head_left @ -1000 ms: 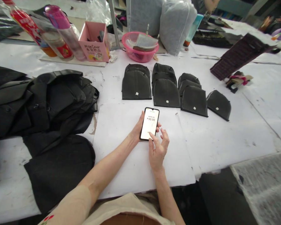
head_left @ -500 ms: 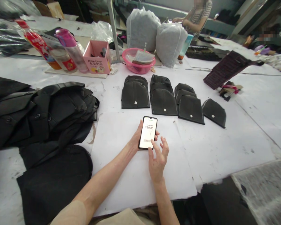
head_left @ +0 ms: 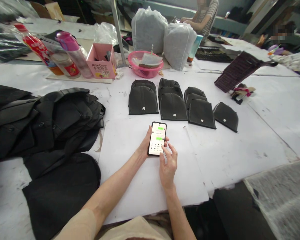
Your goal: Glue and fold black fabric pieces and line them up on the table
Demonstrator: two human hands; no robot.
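Note:
A smartphone (head_left: 157, 136) with a lit screen is held upright over the white-covered table (head_left: 130, 186). My left hand (head_left: 145, 143) wraps around it from the left and behind, its fingertips showing past the right edge. Green chat bubbles and rows of small icons appear on the screen. My right hand (head_left: 168, 163) is just right of the phone's lower part, fingers apart and slightly curled, a fingertip at or close to the screen; I cannot tell whether it touches. Just beyond the phone lie stacks of black curved fabric pieces (head_left: 173, 107) with small white tags.
Black garment pieces (head_left: 55, 115) are heaped at left. Along the back stand a red-labelled bottle (head_left: 36, 45), a pink-lidded bottle (head_left: 73, 51), a pink box (head_left: 100, 63), a pink basket (head_left: 142, 70) and white bags (head_left: 178, 45). A dark woven item (head_left: 236, 71) stands right; a person (head_left: 205, 20) sits behind.
The phone screen has switched from a page showing ¥50.00 to a chat page with icons. Both hands keep nearly the same pose; the view has shifted slightly.

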